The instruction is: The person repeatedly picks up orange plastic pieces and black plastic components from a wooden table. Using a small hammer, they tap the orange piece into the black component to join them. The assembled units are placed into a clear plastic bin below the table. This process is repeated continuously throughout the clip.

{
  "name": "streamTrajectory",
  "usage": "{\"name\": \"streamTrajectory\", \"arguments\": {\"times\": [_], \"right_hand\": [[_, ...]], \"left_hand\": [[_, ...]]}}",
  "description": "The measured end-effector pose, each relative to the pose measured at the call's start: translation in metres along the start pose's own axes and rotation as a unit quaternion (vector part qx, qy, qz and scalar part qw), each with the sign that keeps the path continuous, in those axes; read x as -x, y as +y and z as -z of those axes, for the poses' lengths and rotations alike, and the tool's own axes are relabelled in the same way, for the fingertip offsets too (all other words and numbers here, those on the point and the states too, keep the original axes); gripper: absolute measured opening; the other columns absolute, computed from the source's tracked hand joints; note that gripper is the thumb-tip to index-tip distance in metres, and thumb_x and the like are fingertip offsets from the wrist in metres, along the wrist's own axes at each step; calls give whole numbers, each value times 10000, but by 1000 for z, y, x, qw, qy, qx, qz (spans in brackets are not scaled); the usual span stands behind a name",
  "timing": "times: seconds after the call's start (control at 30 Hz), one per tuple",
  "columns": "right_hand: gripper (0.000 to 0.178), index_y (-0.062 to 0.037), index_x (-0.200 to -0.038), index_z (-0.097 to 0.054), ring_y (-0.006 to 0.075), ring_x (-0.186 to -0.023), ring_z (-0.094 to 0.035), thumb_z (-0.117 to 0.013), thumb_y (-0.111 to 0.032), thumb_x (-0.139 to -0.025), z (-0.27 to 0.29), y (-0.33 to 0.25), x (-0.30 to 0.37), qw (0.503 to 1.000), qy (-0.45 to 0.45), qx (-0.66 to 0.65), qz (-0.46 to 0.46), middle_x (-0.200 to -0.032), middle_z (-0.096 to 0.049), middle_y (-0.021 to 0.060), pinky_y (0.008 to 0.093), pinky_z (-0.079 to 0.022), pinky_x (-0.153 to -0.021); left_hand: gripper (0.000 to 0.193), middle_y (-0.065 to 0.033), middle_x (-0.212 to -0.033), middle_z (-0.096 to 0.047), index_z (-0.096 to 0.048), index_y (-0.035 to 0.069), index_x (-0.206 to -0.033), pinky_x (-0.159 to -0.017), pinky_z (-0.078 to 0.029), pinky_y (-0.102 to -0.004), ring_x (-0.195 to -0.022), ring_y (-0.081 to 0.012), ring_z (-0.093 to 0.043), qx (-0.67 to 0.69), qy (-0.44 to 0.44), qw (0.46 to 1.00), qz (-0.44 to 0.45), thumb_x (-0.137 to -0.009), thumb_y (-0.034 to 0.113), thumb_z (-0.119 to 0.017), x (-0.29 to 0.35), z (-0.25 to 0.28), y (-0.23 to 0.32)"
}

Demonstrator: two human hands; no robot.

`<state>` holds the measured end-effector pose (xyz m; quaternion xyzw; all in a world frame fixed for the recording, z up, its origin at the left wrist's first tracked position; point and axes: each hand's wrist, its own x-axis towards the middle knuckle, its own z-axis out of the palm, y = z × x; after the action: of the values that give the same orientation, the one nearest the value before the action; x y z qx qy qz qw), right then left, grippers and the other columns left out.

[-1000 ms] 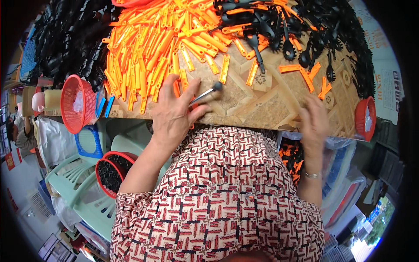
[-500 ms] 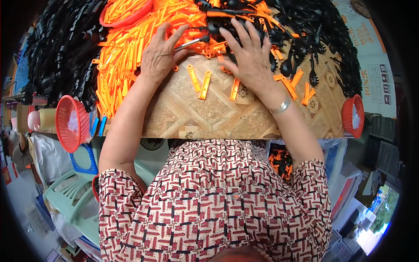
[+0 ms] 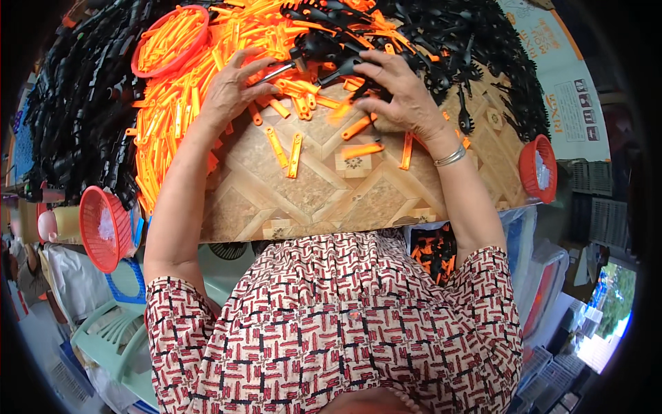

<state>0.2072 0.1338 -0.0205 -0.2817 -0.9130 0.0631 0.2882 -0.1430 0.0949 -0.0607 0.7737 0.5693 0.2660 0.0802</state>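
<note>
Over the patterned brown worktop (image 3: 310, 200), our left grip (image 3: 229, 93) pinches a slim silver metal rod (image 3: 278, 72); we cannot tell whether our right grip (image 3: 408, 98), beside long black plastic utensils (image 3: 343, 71), holds anything.

Left fingers (image 3: 256, 67), right fingers (image 3: 374, 72) farther from table (image 3: 303, 196) edge; more orange pieces (image 3: 363, 150) below right

Both arms (image 3: 178, 196) reach forward; the left hand (image 3: 231, 91) grips between thumb and forefinger; the right hand (image 3: 403, 96) curves inward, fingers loosely spread
</note>
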Motion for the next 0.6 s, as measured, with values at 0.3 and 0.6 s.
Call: {"name": "streamTrajectory", "arguments": {"times": [0.3,0.6], "right_hand": [[1013,-182,-1544,-374,353,-1428,-395,-808,-573,-717,-29,84,-78,972,-53,202,-108,-1574,-381,171,477,-343,-1172],[853,-178,-1555,-333,355,-1186,-590,-718,-126,-795,-14,38,-108,981,-98,118,-117,-1329,-563,202,567,-461,-947]], "left_hand": [[405,-72,-1366,-626,-751,66,-1164,-816,-533,-299,-939,-172,-682,117,130,979,108,-866,335,-805,0,16,26],[296,-36,-1320,-618,-738,19,-1178,-535,-471,-186,-698,-27,-597,318,190,911,182,-927,178,-749,28,28,61]]}}
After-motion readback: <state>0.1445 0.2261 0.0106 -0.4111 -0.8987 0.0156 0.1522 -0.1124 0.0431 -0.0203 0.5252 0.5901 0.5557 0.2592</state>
